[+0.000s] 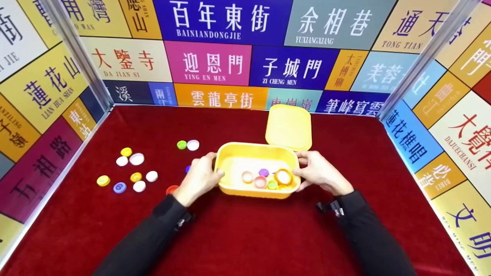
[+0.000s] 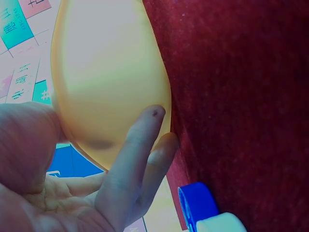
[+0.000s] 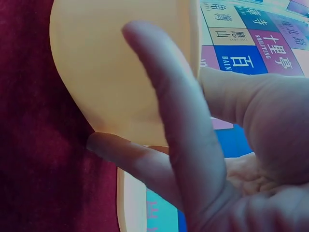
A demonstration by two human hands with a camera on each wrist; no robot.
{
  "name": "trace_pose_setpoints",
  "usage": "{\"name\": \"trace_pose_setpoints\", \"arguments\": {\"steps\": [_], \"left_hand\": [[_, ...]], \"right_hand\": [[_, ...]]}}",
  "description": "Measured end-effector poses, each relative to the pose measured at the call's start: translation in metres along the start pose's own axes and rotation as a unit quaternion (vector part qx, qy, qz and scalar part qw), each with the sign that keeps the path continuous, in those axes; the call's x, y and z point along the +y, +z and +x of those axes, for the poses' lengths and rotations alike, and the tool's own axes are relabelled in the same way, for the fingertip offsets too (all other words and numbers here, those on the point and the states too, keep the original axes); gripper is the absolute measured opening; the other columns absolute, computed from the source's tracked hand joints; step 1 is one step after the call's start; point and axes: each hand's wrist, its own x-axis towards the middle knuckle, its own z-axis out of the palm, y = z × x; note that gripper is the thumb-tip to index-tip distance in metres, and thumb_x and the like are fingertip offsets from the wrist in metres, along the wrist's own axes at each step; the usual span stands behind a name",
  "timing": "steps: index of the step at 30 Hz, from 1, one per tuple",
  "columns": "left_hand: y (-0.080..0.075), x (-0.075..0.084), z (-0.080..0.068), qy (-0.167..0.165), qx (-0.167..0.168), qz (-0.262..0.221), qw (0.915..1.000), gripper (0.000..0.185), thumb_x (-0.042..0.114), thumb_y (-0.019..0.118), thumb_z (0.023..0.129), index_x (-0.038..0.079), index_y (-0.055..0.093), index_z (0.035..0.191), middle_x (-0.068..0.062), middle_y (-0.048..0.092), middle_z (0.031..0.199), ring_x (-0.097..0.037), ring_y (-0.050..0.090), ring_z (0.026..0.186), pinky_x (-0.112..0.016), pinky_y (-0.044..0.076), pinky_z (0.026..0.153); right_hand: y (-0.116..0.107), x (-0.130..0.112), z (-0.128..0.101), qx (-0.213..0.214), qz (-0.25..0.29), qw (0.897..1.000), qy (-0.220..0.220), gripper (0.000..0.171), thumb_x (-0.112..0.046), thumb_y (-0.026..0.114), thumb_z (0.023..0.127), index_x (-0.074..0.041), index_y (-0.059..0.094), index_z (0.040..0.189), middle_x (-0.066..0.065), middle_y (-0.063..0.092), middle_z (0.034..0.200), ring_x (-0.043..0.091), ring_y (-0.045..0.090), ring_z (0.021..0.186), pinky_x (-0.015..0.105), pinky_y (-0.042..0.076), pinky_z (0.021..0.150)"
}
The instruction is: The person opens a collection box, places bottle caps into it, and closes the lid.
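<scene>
- Yellow box (image 1: 230, 153): rounded-rectangular plastic tub, glossy, hinged lid (image 1: 288, 126) standing open at the back right. Sits mid-surface on the red cloth (image 1: 245, 237), slightly right of centre.
- Inside the box: a handful of bottle caps (image 1: 264, 178) bunched toward the right end – pink, purple, green, orange with a white centre.
- Left hand (image 1: 199, 178) holds the box's left end; fingers (image 2: 140, 145) curl round the outer wall, thumb on the near side.
- Right hand (image 1: 320, 172) holds the right end; fingers (image 3: 169, 111) are wrapped against the wall from outside, one under the bottom edge.
- Blue cap (image 2: 197, 203) lies just beside the left hand on the cloth; a red one (image 1: 172, 189) near the left wrist.
- Loose caps (image 1: 130, 172) well to the left: yellow, white, blue, in a scattered cluster. Green and white pair (image 1: 188, 145) behind the left hand.
- Walls (image 1: 215, 61): coloured sign panels on three sides.
</scene>
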Motion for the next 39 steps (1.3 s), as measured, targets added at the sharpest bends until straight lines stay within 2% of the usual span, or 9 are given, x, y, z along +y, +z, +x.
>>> {"name": "trace_pose_setpoints", "arguments": {"steps": [7,11,14,20,24,27,31,33,39], "left_hand": [[-0.005,-0.001,0.001,0.006,-0.007,-0.003,0.9999,0.052,0.014,0.078,0.102,-0.003,0.071,0.151,-0.024,0.083,0.133,-0.038,0.081,0.110,-0.050,0.068,0.103],[-0.014,-0.001,0.003,0.001,-0.018,-0.025,0.9995,0.052,0.021,0.075,0.107,-0.002,0.070,0.154,-0.021,0.085,0.135,-0.035,0.083,0.119,-0.050,0.068,0.107],[-0.024,-0.003,0.006,-0.001,-0.010,-0.028,0.9996,0.053,0.026,0.074,0.109,-0.002,0.070,0.154,-0.021,0.086,0.134,-0.035,0.084,0.124,-0.052,0.066,0.112],[-0.047,-0.018,0.016,0.006,0.017,-0.020,0.9996,0.056,0.026,0.081,0.108,-0.001,0.070,0.156,-0.027,0.081,0.143,-0.043,0.082,0.126,-0.057,0.065,0.115],[-0.062,-0.034,0.026,0.013,0.015,0.017,0.9997,0.065,0.026,0.086,0.104,-0.001,0.065,0.160,-0.031,0.072,0.153,-0.050,0.069,0.140,-0.062,0.054,0.127],[-0.071,-0.045,0.034,0.013,-0.001,0.038,0.9992,0.074,0.026,0.089,0.101,0.000,0.061,0.165,-0.034,0.062,0.162,-0.053,0.057,0.151,-0.065,0.046,0.134],[-0.080,-0.058,0.046,0.006,-0.036,0.054,0.9979,0.084,0.028,0.093,0.097,0.006,0.057,0.170,-0.033,0.050,0.169,-0.056,0.047,0.157,-0.068,0.044,0.135],[-0.080,-0.072,0.055,0.005,-0.046,0.060,0.9971,0.088,0.033,0.096,0.095,0.009,0.057,0.171,-0.032,0.048,0.169,-0.056,0.045,0.156,-0.067,0.048,0.132],[-0.082,-0.082,0.071,-0.016,-0.076,0.088,0.9931,0.092,0.035,0.096,0.096,0.007,0.054,0.172,-0.035,0.044,0.173,-0.060,0.044,0.156,-0.070,0.048,0.131]], "right_hand": [[0.001,-0.001,0.000,0.005,0.000,1.000,0.001,0.060,0.007,0.070,0.105,0.008,0.057,0.163,0.034,0.071,0.151,0.046,0.086,0.104,0.046,0.073,0.070],[0.000,-0.001,0.001,0.006,-0.001,1.000,0.002,0.058,0.006,0.072,0.105,0.008,0.059,0.161,0.034,0.072,0.150,0.047,0.086,0.103,0.046,0.073,0.069],[-0.001,0.000,0.002,0.008,-0.003,1.000,0.002,0.058,0.005,0.073,0.104,0.008,0.059,0.161,0.034,0.073,0.150,0.047,0.086,0.103,0.046,0.073,0.068],[-0.001,0.001,0.003,0.011,-0.005,1.000,0.005,0.058,0.004,0.074,0.104,0.009,0.060,0.159,0.033,0.073,0.149,0.046,0.086,0.102,0.046,0.073,0.068],[-0.001,0.003,0.003,0.011,-0.007,1.000,0.005,0.056,0.004,0.073,0.104,0.010,0.060,0.158,0.034,0.074,0.148,0.047,0.087,0.102,0.046,0.073,0.068],[0.000,0.002,0.003,0.010,-0.007,1.000,0.006,0.055,0.004,0.073,0.104,0.011,0.060,0.157,0.034,0.074,0.147,0.047,0.087,0.101,0.046,0.073,0.068],[0.000,0.002,0.001,0.014,-0.008,1.000,0.009,0.055,0.004,0.073,0.104,0.010,0.061,0.157,0.034,0.074,0.148,0.049,0.087,0.102,0.046,0.073,0.068],[0.000,0.002,0.001,0.015,-0.007,1.000,0.008,0.055,0.004,0.073,0.104,0.009,0.061,0.158,0.033,0.074,0.148,0.049,0.087,0.104,0.046,0.073,0.068],[0.002,0.003,0.001,0.016,-0.003,1.000,-0.004,0.055,0.004,0.076,0.104,0.010,0.062,0.157,0.032,0.075,0.147,0.045,0.087,0.100,0.044,0.072,0.066]]}}
